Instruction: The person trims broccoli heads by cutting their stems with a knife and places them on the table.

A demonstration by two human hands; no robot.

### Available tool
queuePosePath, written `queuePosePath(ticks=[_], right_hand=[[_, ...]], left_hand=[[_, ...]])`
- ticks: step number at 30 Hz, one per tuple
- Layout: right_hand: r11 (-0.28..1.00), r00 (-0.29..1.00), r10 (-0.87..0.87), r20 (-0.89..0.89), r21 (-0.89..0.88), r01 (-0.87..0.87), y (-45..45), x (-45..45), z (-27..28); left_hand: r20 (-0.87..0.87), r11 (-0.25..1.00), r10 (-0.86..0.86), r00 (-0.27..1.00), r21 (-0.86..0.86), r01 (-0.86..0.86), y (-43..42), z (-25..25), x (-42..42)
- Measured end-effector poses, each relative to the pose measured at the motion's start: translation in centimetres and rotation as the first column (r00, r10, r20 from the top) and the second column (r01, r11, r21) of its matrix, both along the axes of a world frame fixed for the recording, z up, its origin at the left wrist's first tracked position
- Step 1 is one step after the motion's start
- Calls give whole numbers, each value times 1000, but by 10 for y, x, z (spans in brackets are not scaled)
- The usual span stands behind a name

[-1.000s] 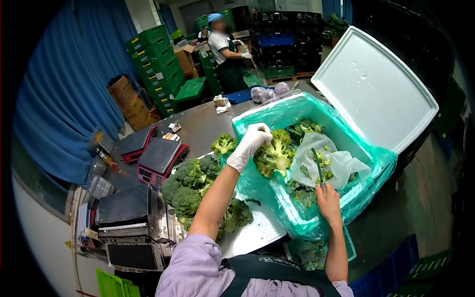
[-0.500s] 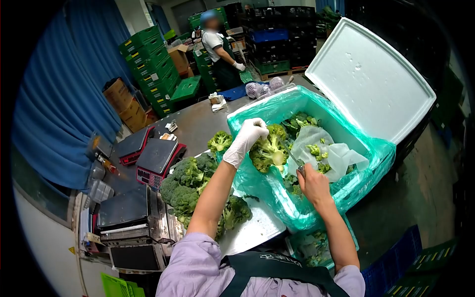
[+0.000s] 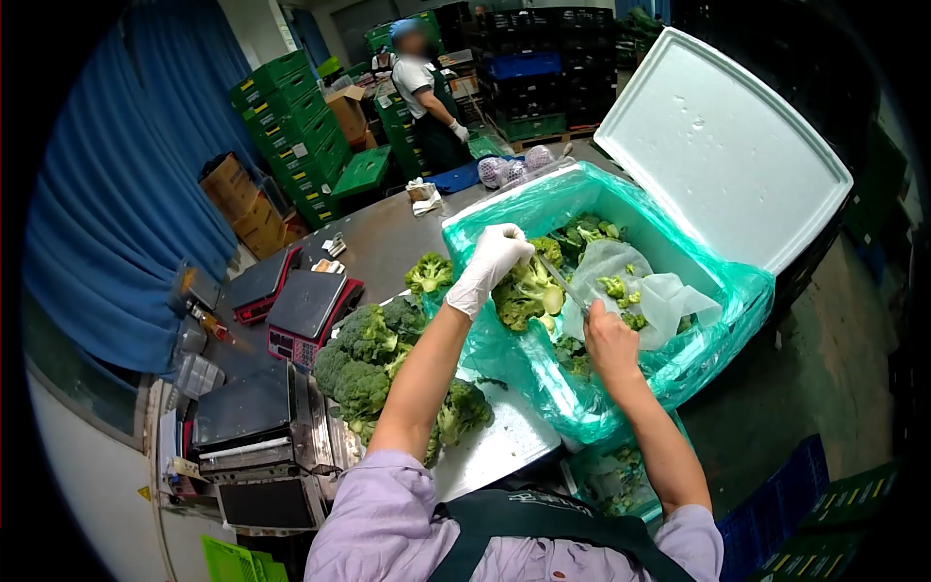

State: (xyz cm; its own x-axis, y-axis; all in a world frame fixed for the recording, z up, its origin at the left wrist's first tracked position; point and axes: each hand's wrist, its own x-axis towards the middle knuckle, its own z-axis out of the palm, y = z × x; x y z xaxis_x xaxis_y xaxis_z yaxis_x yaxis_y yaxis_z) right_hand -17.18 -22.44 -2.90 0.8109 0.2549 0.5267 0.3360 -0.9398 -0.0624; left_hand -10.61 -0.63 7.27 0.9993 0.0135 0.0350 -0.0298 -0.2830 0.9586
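Blue curtains (image 3: 136,194) and stacked green crates (image 3: 296,136) edge a room where a co-worker (image 3: 422,107) stands beyond the grey table (image 3: 378,247). A green-lined foam box (image 3: 679,233) stands open, small loose florets (image 3: 619,288) already inside; beside it, a broccoli pile (image 3: 364,373) looks uncut, so the cutting seems only part done. At the box's left side, the gloved left hand's (image 3: 495,264) fingers grip a broccoli head (image 3: 524,301). The bare right hand's (image 3: 611,338) fingers close round a knife (image 3: 564,284), blade near the stem; contact is unclear.
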Motion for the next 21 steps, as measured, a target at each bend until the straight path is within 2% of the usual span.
queuePosePath(ticks=[2, 3, 4, 6, 7, 10, 12, 14, 16, 21], right_hand=[[977, 963, -194, -184, 51, 207, -21, 14, -22], [957, 927, -185, -327, 155, 246, -40, 22, -28], [955, 931, -194, -310, 158, 252, -44, 23, -18], [947, 915, -117, -385, 234, 219, -52, 2, -6], [920, 914, -81, -399, 323, 222, -48, -1, -7], [914, 907, -47, -419, 349, 209, -31, -16, -3], [923, 906, -25, -423, 339, 184, -32, -17, -4], [895, 915, -22, -402, 400, 197, -33, -19, -2], [893, 916, -13, -402, 407, 191, -34, -20, -5], [896, 914, -7, -407, 403, 187, -34, -21, -1]], left_hand=[[49, 998, 14, 999, 58, -17, 3, -2, 0], [79, 999, 28, 996, 34, -30, 5, -1, -5], [149, 1000, -7, 989, -24, 11, 12, -14, 5], [114, 997, -29, 993, -61, 37, 12, -12, 6], [119, 999, -31, 992, -36, 35, 9, -11, 6], [19, 999, -40, 999, 17, 40, -4, -5, 10], [15, 999, -41, 999, 31, 41, -10, -2, 7], [8, 998, -48, 999, 45, 48, -15, -1, 5], [5, 989, -24, 1000, 144, 23, -16, 0, 6], [23, 991, -20, 1000, 135, 16, -12, -4, 7]])
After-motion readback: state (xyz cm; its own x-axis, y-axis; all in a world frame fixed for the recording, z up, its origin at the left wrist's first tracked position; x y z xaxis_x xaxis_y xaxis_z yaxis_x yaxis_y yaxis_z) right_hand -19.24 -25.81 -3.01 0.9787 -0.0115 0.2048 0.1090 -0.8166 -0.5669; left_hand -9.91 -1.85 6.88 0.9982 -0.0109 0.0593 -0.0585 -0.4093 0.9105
